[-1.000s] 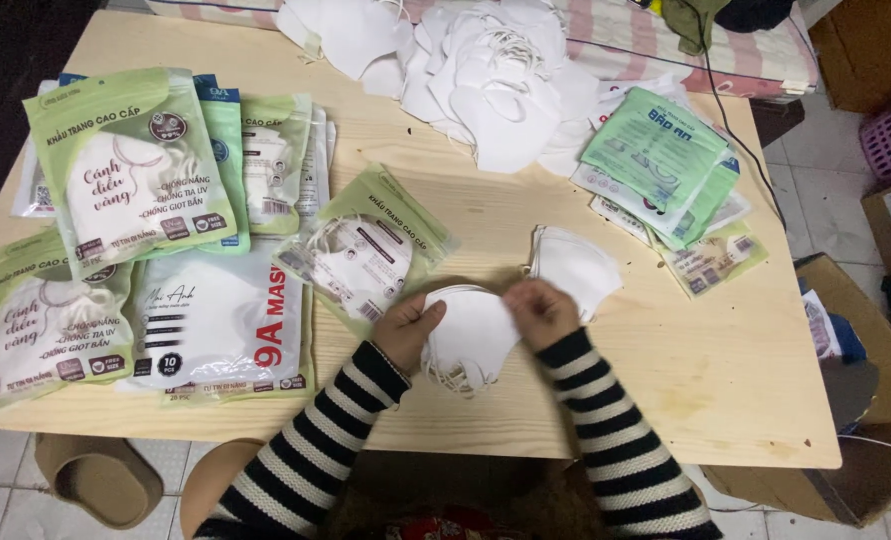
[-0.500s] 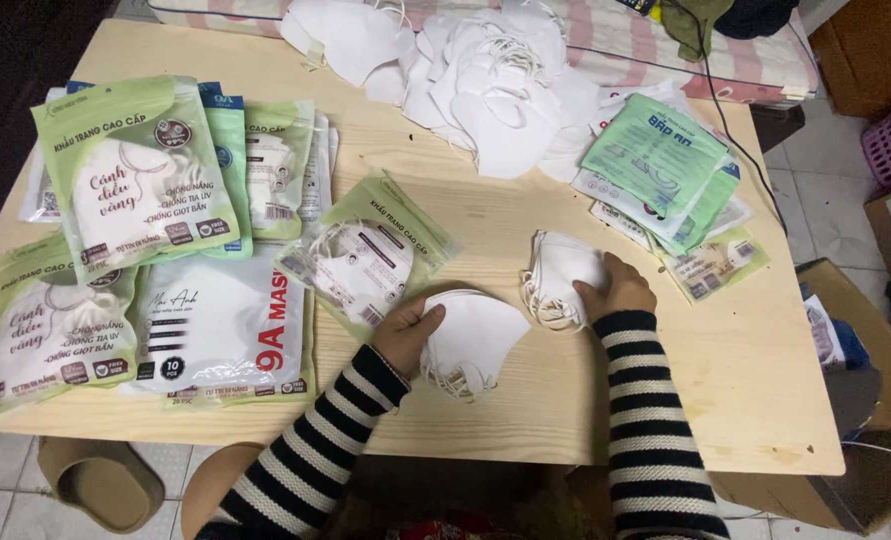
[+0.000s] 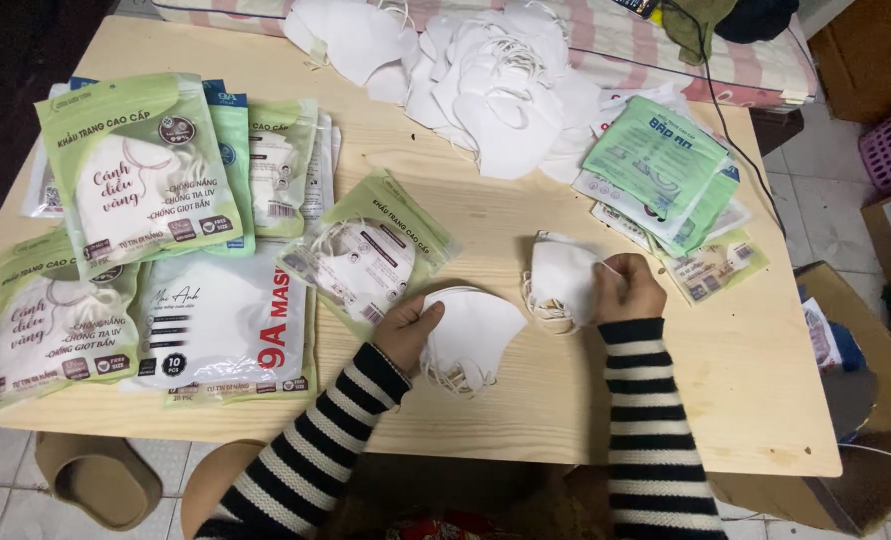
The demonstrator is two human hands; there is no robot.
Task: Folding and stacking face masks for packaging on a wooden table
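Head view, looking down on a pale wooden table (image 3: 526, 220). The left hand (image 3: 408, 328) rests on the left edge of a small stack of white folded face masks (image 3: 471, 335), fingers curled over the rim and pinching it; the stack lies flat near the table's front edge, ear loops trailing out beneath it. The right hand (image 3: 628, 290) grasps a second bundle of white masks (image 3: 561, 280), just right of the first stack and apart from it; the bundle is tilted up off the wood, loops hanging at its left side. Both sleeves are black-and-white striped.

Just left of the left hand, a green-edged clear mask packet (image 3: 371, 255) lies at an angle, a mask showing inside. Further left, several larger green and white mask pouches (image 3: 141, 175) overlap in rows. At the table's far side, a loose heap of white masks (image 3: 486, 80). To the right of it, a fanned pile of flat green packets (image 3: 666, 175), near the right hand.
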